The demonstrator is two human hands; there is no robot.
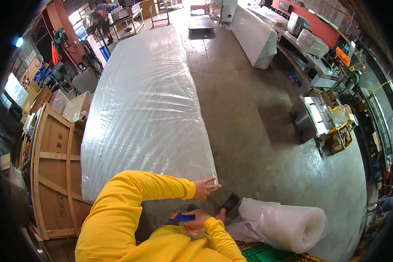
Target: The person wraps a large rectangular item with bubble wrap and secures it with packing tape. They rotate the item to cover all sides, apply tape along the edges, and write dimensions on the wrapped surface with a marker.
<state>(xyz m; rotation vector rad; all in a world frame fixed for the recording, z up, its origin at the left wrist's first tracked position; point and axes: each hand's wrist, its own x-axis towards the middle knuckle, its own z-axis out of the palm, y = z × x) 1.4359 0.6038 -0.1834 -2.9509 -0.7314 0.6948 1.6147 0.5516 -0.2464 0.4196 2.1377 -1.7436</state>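
A long flat slab wrapped in bubble wrap (139,105) stretches away in front of me. At its near right corner is my left hand (203,188), its arm bent across my front. Two of its fingers point apart to the right, and I see nothing held in them. I cannot tell whether they touch the wrap. Close to my body, my right hand (198,218) is closed around a blue tape dispenser (182,217). A tape roll (194,229) shows below that hand, partly hidden by the hand and my yellow clothing.
A big roll of bubble wrap (288,222) lies at my right by my foot (230,201), above a green crate (266,254). A wood-framed cardboard crate (59,161) stands left. Farther right are a steel cabinet (315,114) and another wrapped slab (254,37). A person (102,19) stands far back left.
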